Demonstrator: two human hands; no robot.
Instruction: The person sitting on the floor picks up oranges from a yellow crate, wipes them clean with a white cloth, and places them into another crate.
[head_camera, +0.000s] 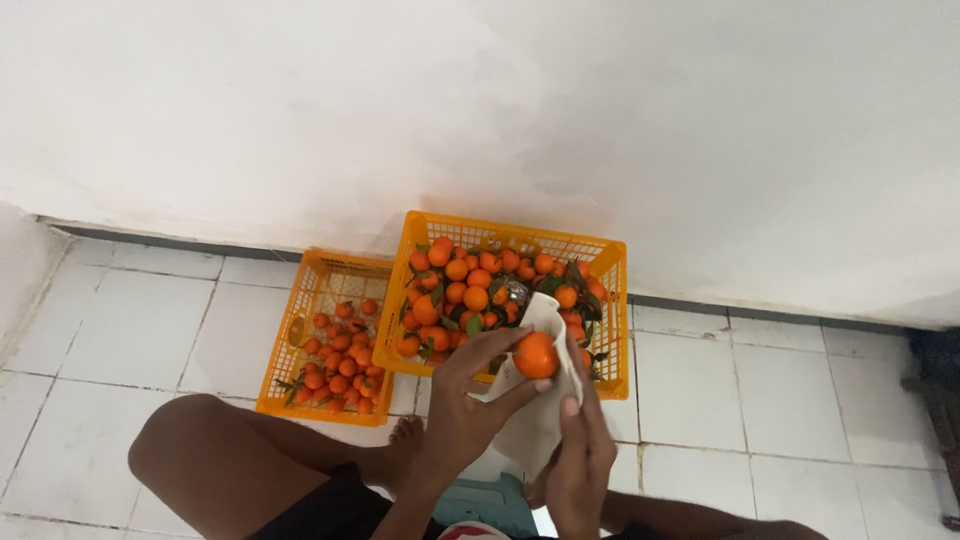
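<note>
A small orange fruit (535, 355) is sitting between both hands, just above the person's knees. The left hand (465, 400) is pinching it, fingertips curling around its near side, while the right hand (580, 455) is closing on a white cloth (535, 420) and pressing it against the fruit from below and behind. The fruit is looking light, round and firm, with smooth skin that could slip, so a fingertip hold across its widest part seems safest; hard squeezing would likely bruise it. Just beyond the hands a large orange crate (610, 300) is holding many leafy fruits. To the left of the left hand a smaller orange crate (290, 345) is holding fewer fruits, both standing on the white tiled floor (760, 400) against the wall (700, 120).
</note>
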